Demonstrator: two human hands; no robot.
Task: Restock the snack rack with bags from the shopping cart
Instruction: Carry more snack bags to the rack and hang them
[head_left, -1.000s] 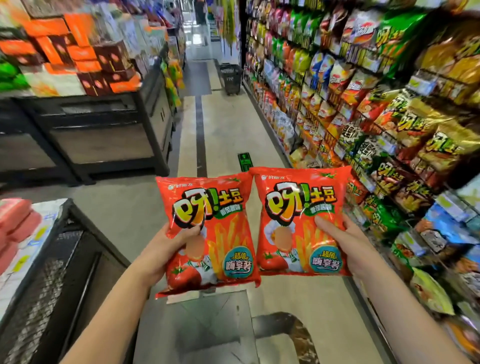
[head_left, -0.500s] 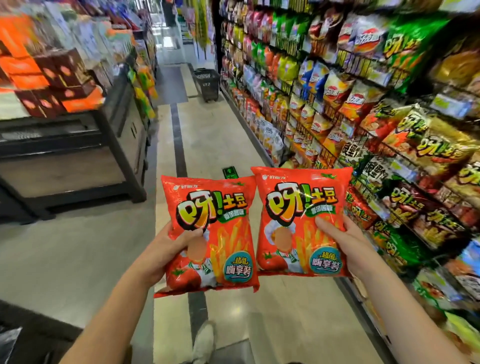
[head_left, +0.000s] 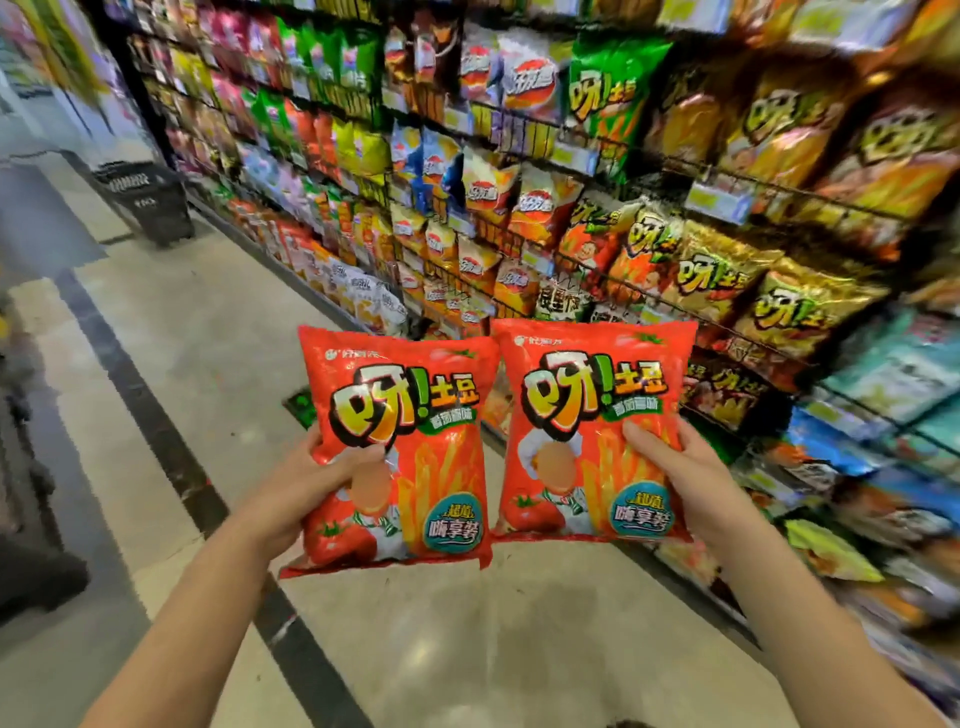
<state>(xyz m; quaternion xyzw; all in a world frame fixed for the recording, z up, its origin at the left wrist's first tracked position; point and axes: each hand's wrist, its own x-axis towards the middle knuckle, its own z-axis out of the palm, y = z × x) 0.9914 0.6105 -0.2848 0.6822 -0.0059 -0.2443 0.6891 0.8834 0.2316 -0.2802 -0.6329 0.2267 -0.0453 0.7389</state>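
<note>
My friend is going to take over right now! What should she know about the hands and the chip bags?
Left hand: holds one red bag by its left edge, thumb on the front.
Right hand: holds the other red bag by its right edge.
Both bags are upright, side by side, out in the aisle in front of the snack rack, not on it yet.
Done: two bags picked up and carried to the rack.
Left: put both on the rack, likely by the same brand; the cart is out of view.
</note>
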